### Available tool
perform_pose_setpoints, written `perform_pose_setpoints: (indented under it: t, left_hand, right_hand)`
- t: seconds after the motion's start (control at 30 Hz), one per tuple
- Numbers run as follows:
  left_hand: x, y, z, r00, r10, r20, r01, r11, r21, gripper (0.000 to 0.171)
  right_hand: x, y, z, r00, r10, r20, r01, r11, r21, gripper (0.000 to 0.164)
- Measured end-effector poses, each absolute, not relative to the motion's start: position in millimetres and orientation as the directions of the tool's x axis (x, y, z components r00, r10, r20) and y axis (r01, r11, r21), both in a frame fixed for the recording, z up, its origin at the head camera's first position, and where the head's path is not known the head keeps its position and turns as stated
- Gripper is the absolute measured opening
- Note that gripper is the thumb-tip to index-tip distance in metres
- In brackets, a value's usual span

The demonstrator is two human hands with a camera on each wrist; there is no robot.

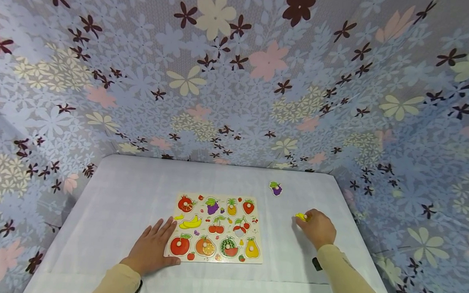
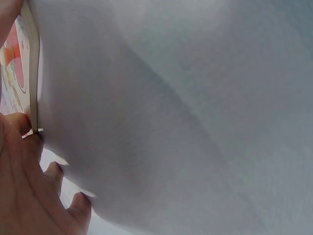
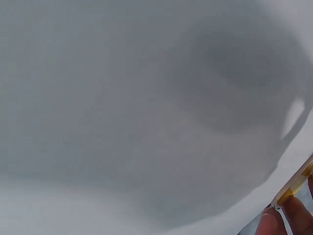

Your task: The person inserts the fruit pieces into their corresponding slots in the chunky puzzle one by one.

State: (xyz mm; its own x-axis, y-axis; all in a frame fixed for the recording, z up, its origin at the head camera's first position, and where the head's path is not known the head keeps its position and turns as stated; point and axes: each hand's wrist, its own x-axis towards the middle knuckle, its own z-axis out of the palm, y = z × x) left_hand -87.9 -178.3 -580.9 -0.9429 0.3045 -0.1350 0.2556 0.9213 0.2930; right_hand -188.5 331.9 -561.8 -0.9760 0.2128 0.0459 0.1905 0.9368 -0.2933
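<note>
A wooden fruit puzzle board (image 1: 251, 231) lies on the white cloth, its fruits pictured in rows and several of them fitted with knobs. My left hand (image 1: 153, 245) rests at the board's left edge with the fingers spread and the thumb by its lower corner. In the left wrist view the fingertips meet the thick board edge (image 2: 33, 73). Off to the right of the board, my right hand (image 1: 320, 229) pinches a yellow banana puzzle piece (image 1: 302, 216). In the right wrist view, the piece (image 3: 293, 188) shows edge-on at the fingertips, partly cut off by the frame.
A loose purple grape puzzle piece (image 1: 276, 189) lies on the cloth beyond the board's upper right corner. The white-covered table (image 1: 132, 181) meets flower-patterned fabric walls (image 1: 228, 99) at the back and both sides.
</note>
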Motion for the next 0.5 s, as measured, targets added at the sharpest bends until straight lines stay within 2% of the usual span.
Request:
perform_pose_setpoints:
  t: [0.5]
  left_hand:
    - [-90,-179,-584,-0.943,0.305,-0.130,0.258,0.922,0.289,0.111]
  right_hand:
    - [-197,296,-560,-0.978,0.207,0.034,0.185,0.928,-0.323,0.046]
